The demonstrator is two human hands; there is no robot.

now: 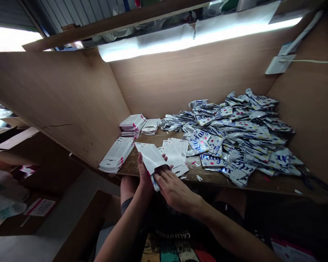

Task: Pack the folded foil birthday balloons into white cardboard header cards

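Note:
My left hand (pixel 145 174) is wrapped round a flat white card sleeve (pixel 150 154), tilted above the table's front edge. The sleeve's near end gapes, showing a dark inside. At that mouth the fingers of my right hand (pixel 173 189) are bent and pressed together. Beneath them pokes out a bluish-white edge (pixel 155 182), which looks like part of a folded foil packet; the fingers partly hide it. Right behind my hands, several white card sleeves (pixel 177 149) lie fanned out on the table. A large heap of folded, printed foil packets (pixel 235 134) spreads to the right.
Stacks of white card sleeves (pixel 117 154) line the left side of the wooden table (pixel 164 136). Board walls enclose the left, back and right. Dark-handled scissors (pixel 314 182) lie at the right edge. Paper scraps (pixel 199 178) dot the front. A lit tube lamp (pixel 164 43) hangs above.

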